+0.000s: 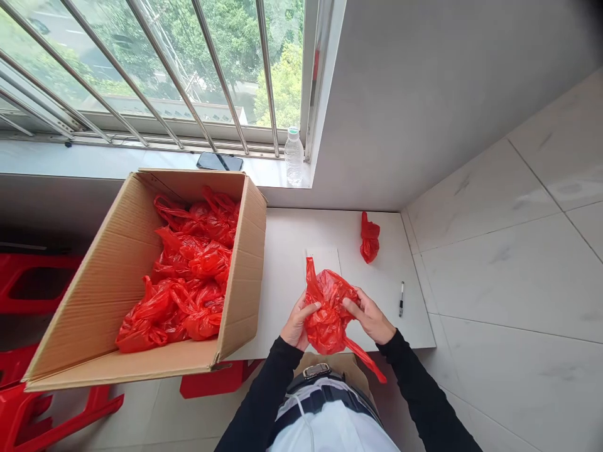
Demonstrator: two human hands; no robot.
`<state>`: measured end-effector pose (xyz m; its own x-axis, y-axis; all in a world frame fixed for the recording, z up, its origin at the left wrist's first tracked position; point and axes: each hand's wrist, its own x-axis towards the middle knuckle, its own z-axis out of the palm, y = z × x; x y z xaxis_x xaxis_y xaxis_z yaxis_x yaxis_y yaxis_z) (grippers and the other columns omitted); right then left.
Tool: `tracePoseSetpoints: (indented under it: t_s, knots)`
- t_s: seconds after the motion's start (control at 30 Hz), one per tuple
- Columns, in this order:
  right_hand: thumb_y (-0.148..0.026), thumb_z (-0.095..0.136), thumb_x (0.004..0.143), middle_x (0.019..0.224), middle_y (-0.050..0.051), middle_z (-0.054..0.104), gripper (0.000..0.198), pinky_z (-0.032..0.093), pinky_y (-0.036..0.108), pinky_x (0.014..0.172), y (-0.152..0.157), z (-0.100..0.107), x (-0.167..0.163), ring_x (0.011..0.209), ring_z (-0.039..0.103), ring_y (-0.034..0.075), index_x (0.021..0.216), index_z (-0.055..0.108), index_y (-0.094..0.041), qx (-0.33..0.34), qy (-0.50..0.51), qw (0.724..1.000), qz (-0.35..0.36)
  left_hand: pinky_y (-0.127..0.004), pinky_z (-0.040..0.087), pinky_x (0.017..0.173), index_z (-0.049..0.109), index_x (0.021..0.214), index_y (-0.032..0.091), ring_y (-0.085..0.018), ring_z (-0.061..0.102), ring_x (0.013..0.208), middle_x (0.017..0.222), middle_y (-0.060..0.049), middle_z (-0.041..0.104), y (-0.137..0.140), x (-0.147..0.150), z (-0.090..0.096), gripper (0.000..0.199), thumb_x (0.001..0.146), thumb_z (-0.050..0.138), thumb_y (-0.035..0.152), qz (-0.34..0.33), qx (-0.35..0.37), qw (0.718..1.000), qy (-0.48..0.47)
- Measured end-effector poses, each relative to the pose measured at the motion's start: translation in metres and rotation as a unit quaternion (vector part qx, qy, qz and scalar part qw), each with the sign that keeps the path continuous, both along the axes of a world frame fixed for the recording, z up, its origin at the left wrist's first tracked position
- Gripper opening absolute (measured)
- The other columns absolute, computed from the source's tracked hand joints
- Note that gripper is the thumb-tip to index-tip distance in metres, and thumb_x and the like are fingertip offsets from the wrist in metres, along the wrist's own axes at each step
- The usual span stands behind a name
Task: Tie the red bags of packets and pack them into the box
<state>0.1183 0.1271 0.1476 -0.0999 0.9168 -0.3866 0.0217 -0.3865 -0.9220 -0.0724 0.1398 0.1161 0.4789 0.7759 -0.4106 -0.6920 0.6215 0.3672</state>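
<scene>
A crumpled red plastic bag (330, 314) is held between my two hands above the front of the white table (287, 263). My left hand (300, 319) grips its left side with the thumb on top. On the right side, my right hand (369, 314) pinches the bag, thumb uppermost. One handle of the bag points up and away, and the other hangs down to the lower right. What the bag contains is hidden. Left of my hands, a large open cardboard box (242, 276) holds several similar red bags (198, 257).
Toward the table's back right lies a small bundled red bag (370, 238), with a pen (401, 299) nearer me. A white sheet (325, 258) lies beyond my hands. The windowsill carries a phone (220, 162) and a clear bottle (294, 157). Red stools (38, 282) stand at the left.
</scene>
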Motion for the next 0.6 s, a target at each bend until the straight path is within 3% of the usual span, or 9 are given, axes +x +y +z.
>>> tracePoseSetpoints:
  t_s: [0.17,0.27,0.37,0.5,0.6]
  knots:
    - [-0.053,0.065,0.091,0.127,0.011,0.064,0.049,0.045,0.043,0.106,-0.012,-0.003,0.0,0.119,0.059,0.026,0.126,0.055,-0.02,0.013,-0.014,0.999,-0.038,-0.039,0.05,0.093,0.06,0.126,0.019,-0.026,0.067,0.102,0.12,-0.012,0.068,-0.011,0.003,-0.002,0.051,0.078,0.076,0.025,-0.04,0.024,0.999,-0.009]
    - [-0.051,0.068,0.09,0.139,0.01,0.057,0.061,0.042,0.044,0.111,-0.024,-0.005,0.002,0.129,0.053,0.026,0.14,0.044,-0.025,-0.049,0.027,0.998,0.001,-0.034,0.048,0.091,0.063,0.117,0.019,-0.023,0.067,0.097,0.111,-0.009,0.07,-0.019,0.007,-0.007,0.05,0.07,0.081,0.021,0.008,0.025,0.999,0.026]
    - [-0.05,0.073,0.086,0.131,0.011,0.062,0.062,0.047,0.046,0.105,-0.034,-0.008,0.002,0.12,0.06,0.028,0.135,0.045,-0.025,-0.095,0.065,0.993,0.04,-0.032,0.048,0.088,0.066,0.112,0.018,-0.022,0.066,0.094,0.106,-0.008,0.071,-0.026,0.009,-0.009,0.052,0.063,0.084,0.019,0.047,0.03,0.997,0.049]
    - [-0.056,0.08,0.074,0.125,0.011,0.066,0.061,0.053,0.042,0.099,-0.042,-0.002,-0.009,0.114,0.062,0.03,0.121,0.057,-0.025,-0.065,0.008,0.998,0.007,-0.037,0.048,0.09,0.064,0.119,0.016,-0.025,0.064,0.099,0.113,-0.012,0.068,-0.035,0.004,0.005,0.059,0.065,0.086,0.027,0.048,0.063,0.995,0.06]
    - [-0.064,0.077,0.072,0.121,0.011,0.067,0.068,0.059,0.041,0.085,-0.049,0.008,-0.023,0.108,0.064,0.031,0.126,0.058,-0.028,-0.076,-0.019,0.997,0.012,-0.035,0.047,0.09,0.065,0.116,0.017,-0.024,0.064,0.097,0.109,-0.01,0.069,-0.04,-0.016,0.025,0.058,0.064,0.087,0.029,0.077,0.095,0.986,0.114]
